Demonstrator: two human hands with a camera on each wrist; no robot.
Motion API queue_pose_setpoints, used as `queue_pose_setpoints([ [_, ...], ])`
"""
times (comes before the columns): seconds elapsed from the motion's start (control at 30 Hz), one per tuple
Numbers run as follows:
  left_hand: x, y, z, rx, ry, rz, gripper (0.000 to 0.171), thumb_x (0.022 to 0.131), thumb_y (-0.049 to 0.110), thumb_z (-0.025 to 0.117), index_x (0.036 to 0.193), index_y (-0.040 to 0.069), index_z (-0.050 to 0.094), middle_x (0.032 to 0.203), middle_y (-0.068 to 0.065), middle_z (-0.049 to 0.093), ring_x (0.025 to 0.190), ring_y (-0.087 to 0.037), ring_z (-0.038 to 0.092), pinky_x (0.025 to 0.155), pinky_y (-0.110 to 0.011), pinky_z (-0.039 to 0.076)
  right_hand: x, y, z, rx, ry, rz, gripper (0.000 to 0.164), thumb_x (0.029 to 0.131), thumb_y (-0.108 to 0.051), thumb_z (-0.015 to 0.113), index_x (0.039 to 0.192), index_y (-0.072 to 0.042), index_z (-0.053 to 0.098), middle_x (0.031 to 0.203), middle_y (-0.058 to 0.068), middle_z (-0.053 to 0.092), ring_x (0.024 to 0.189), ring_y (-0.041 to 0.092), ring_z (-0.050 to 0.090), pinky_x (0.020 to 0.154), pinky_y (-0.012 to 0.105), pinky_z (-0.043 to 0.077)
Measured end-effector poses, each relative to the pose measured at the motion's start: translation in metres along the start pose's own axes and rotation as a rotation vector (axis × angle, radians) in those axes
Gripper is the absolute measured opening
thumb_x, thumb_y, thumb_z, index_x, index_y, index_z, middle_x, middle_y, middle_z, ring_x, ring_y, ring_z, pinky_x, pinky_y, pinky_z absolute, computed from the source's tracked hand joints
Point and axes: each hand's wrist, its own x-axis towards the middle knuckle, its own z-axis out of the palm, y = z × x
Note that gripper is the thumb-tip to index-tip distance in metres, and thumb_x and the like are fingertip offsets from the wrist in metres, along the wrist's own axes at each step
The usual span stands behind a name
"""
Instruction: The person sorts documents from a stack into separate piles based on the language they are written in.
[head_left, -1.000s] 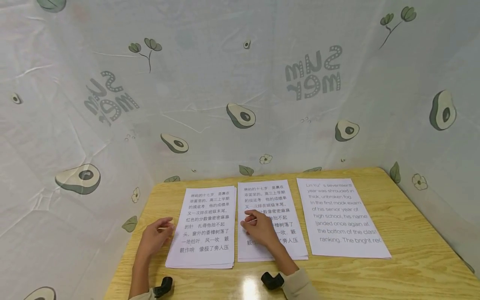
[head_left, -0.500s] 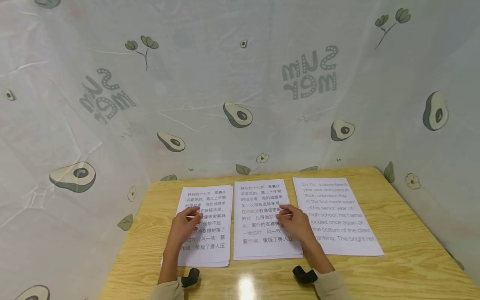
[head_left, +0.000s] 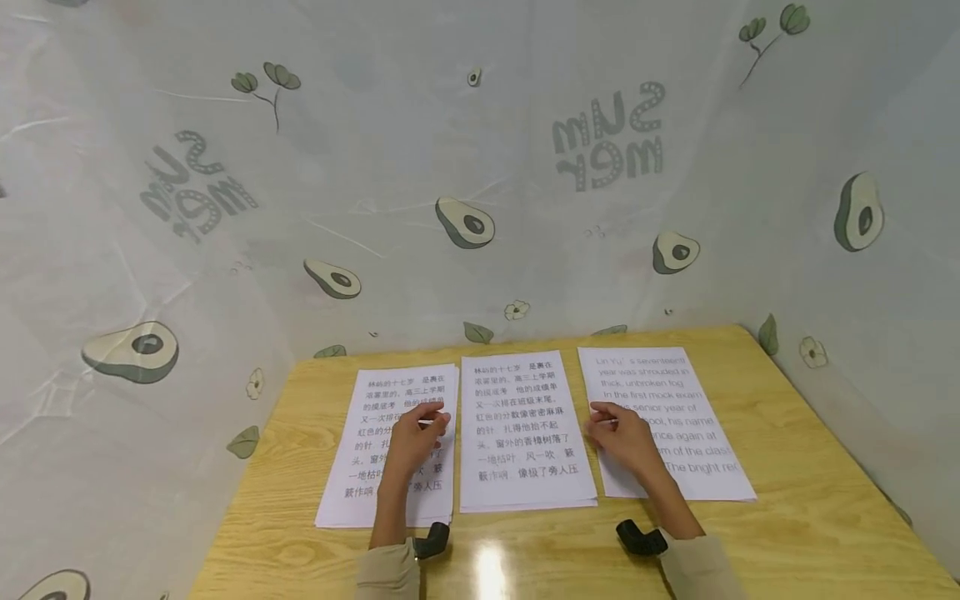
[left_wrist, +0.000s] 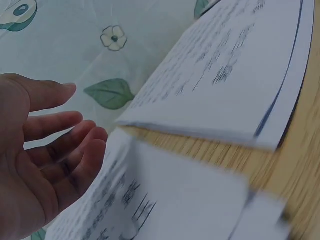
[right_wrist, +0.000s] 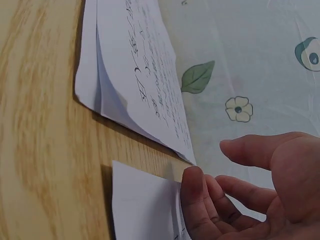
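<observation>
A middle stack of white rectangular paper printed with black Chinese text lies flat on a yellow wood-grain table. Just to its left is a similar left stack of white Chinese-printed paper; just to its right is a white paper printed in grey English, its sheet count unclear.

The left hand is left of the middle stack, over the left stack, fingers loosely bent, thumb apart, nothing held. The right hand, right of the middle stack, is likewise loose and holds nothing, over the English paper's inner edge; whether either hand touches paper I cannot tell.

The sheets should be light, floppy, easily creased and apt to slide on one another. The best hold is probably the middle stack's near right corner, where layers curl apart, or both long edges, pinched gently.
</observation>
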Motion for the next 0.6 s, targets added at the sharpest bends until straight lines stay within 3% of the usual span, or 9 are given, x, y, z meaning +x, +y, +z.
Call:
queue_pose_setpoints([
  [0.17,-0.002,0.006,0.013,-0.011,-0.030,0.016,0.038,0.102,0.022,0.073,0.135,0.003,0.072,0.114,-0.014,0.074,0.084,-0.019,0.073,0.068,-0.030,0.063,0.004,-0.003,0.000,-0.017,-0.026,-0.003,0.045,0.100,-0.017,0.071,0.140,0.005,0.067,0.115,0.017,0.077,0.093,0.019,0.075,0.074,0.025,0.052],
  [0.43,-0.002,0.012,0.020,0.025,-0.037,0.026,0.038,0.102,0.025,0.073,0.135,0.005,0.072,0.116,-0.014,0.074,0.079,-0.018,0.070,0.064,-0.026,0.057,0.008,-0.005,-0.002,-0.015,-0.064,0.019,0.046,0.102,-0.021,0.071,0.139,0.006,0.067,0.117,0.018,0.076,0.086,0.015,0.073,0.071,0.025,0.052],
  [0.6,-0.006,0.009,0.022,0.053,-0.044,0.010,0.039,0.102,0.024,0.074,0.135,0.004,0.072,0.116,-0.013,0.074,0.085,-0.018,0.071,0.067,-0.028,0.059,0.004,-0.002,0.001,-0.030,-0.086,0.035,0.046,0.101,-0.022,0.071,0.139,0.005,0.067,0.115,0.016,0.076,0.086,0.014,0.072,0.073,0.026,0.052],
])
